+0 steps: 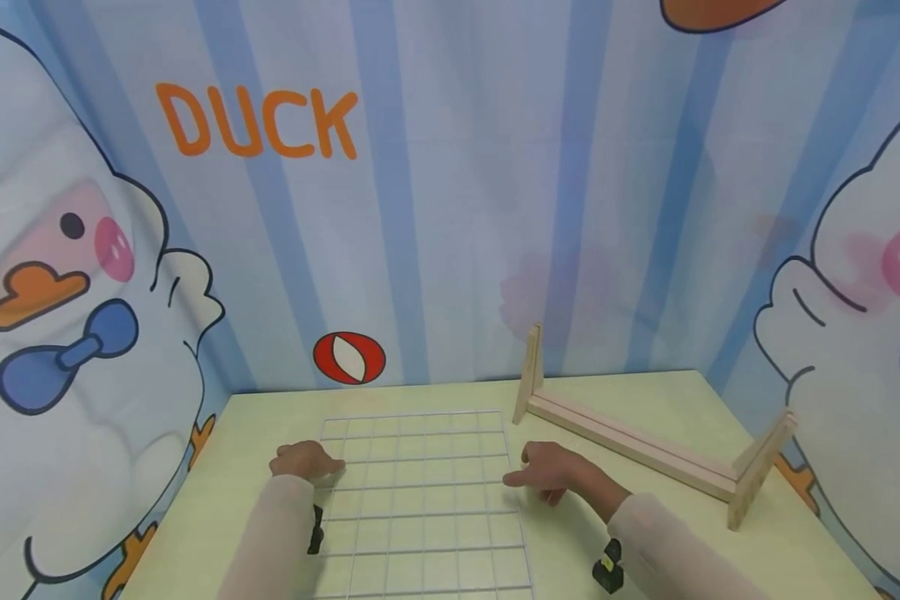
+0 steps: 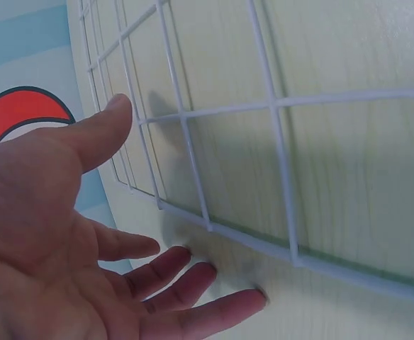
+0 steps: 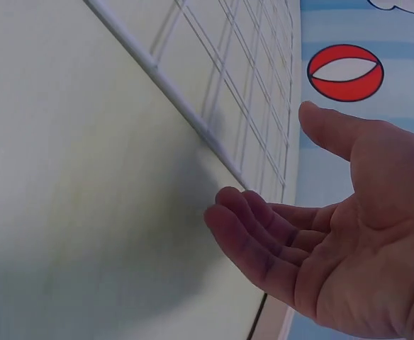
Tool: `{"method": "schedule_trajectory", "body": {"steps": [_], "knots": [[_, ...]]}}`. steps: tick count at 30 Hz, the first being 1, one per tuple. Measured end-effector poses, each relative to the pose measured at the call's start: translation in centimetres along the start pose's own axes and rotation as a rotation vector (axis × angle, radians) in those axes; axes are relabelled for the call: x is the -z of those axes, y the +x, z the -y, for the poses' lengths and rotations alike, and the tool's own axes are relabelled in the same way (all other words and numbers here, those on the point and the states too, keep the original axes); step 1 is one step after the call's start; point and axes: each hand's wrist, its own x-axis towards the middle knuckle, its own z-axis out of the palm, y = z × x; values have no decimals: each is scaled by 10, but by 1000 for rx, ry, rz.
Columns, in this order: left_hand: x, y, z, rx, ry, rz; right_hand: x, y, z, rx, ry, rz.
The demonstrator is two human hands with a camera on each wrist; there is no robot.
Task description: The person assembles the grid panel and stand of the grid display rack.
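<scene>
On my head feed I see a blue-and-white striped fabric backdrop point(image 1: 480, 208) printed with orange DUCK lettering point(image 1: 249, 121), a red-and-white oval point(image 1: 349, 358) and a large white cartoon duck point(image 1: 82, 458) at left. A light wooden stand point(image 1: 633, 445) rests on the pale yellow table point(image 1: 210, 475).

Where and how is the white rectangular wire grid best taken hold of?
Probably by both outer side wires, left hand from the left, right hand from the right, hooking under: the wire grid lies flat on the pale yellow table, its side edges mostly exposed.
</scene>
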Motion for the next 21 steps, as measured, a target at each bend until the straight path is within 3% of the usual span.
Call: {"method": "schedule_trajectory", "body": {"steps": [10,16,21], "knots": [[-4,5,0,40,-44,36,-24,3,1,12,61,4],[0,7,-1,-10,-86,86,-29,0,5,-80,251,-9],[-1,4,-1,14,-145,103,-34,-1,7,-147,346,-21]]}}
